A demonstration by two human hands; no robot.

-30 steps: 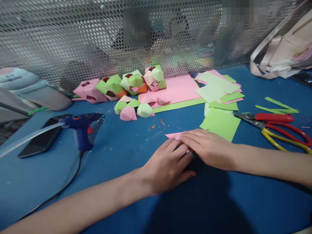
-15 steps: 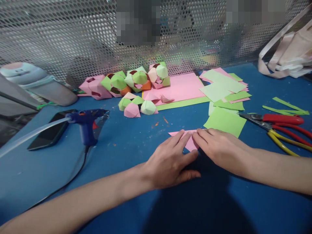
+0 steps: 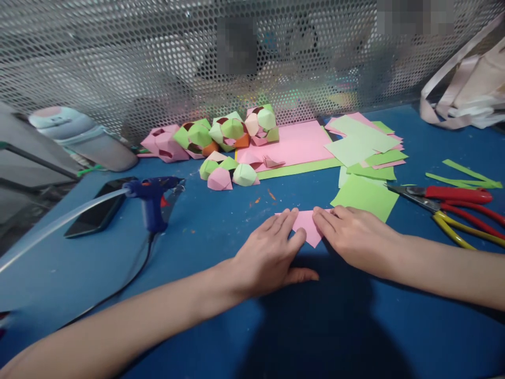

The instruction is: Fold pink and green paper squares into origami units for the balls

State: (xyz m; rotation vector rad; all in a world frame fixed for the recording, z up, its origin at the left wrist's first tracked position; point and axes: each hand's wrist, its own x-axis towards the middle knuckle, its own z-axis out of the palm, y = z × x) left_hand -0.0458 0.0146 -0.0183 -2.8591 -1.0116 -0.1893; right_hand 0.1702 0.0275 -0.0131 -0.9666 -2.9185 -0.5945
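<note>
A small folded pink paper (image 3: 307,227) lies flat on the blue table (image 3: 221,326) in front of me. My left hand (image 3: 272,255) rests on its left part with the fingers stretched out flat. My right hand (image 3: 357,237) presses its right part, fingers also flat and together. Only a triangle of the pink paper shows between the two hands. Neither hand grips anything.
A blue glue gun (image 3: 152,197) with its cord and a dark phone (image 3: 97,213) lie at the left. Folded pink and green paper shapes (image 3: 221,142) and paper sheets (image 3: 359,145) lie at the back. Red and yellow scissors (image 3: 453,202) lie at the right. A perforated metal screen (image 3: 158,52) closes the back.
My two hands have slid apart, the left to the left and the right to the right, uncovering more of the pink paper between them.
</note>
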